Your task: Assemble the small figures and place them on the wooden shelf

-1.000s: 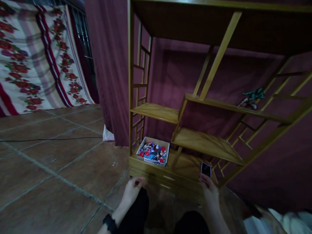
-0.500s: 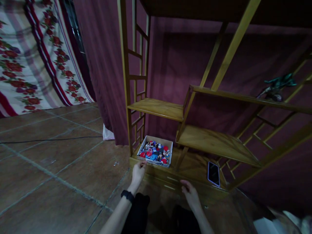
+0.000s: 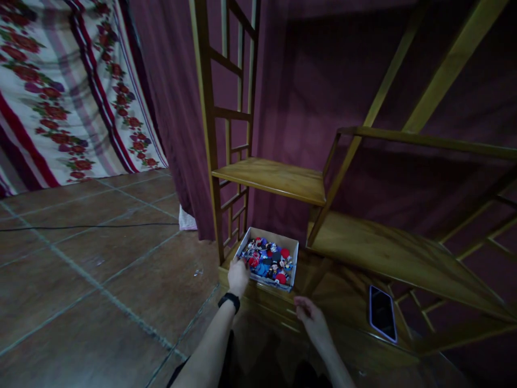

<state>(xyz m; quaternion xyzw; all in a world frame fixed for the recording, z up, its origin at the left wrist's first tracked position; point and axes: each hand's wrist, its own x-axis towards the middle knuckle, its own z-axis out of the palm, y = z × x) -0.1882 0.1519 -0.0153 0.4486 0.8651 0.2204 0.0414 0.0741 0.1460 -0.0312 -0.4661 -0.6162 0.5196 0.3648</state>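
Two bare hands are at the front of a wooden shelf unit, and from where I stand the left hand is the closer one to the shallow cardboard box. That box sits on the bottom board, at its left end, by the front left corner, its near side along the front edge. Inside lies a jumble of small figures, mostly red, blue, black and white.

The left hand reaches to the box's front left corner, fingertips at the rim; whether they pinch the cardboard or a piece inside I can't tell, as the back of the hand hides them. A black band circles that wrist.

The right hand is released, its fingers loosely bent, hanging just in front of the board's front edge, a little to the right of the box and apart from it. Further right, near the front right corner of the board, a phone in a pale purple case lies with its dark screen up. Left of the unit hangs a purple curtain, and a black cable runs over the tiled floor
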